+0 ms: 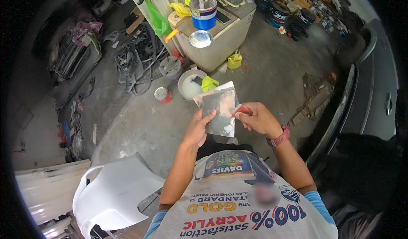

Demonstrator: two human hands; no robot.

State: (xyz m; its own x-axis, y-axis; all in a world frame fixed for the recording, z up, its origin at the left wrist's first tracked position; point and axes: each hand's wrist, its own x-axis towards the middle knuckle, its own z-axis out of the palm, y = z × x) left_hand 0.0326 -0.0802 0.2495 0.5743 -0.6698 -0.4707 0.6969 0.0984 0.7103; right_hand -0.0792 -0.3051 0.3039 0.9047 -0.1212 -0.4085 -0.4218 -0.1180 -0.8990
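My left hand [197,127] grips a flat grey sheet [215,115], thumb on top and the other fingers mostly hidden beneath. Smears of pinkish-white paste [228,99] cover part of its right side. A second, pale sheet [228,86] shows behind its far edge. My right hand [260,119], with a red band on the wrist, is closed around a small red spreader [242,109]. The tip of the spreader meets the right edge of the grey sheet, by the paste. Both hands are in front of my chest, above the floor.
Beyond the sheets are a bucket of cloudy liquid [188,87] and a small can [161,94]. A blue can [204,18] stands on a white chest [231,26]. A white bumper-like panel [121,192] is at lower left; a dark car [376,90] lines the right.
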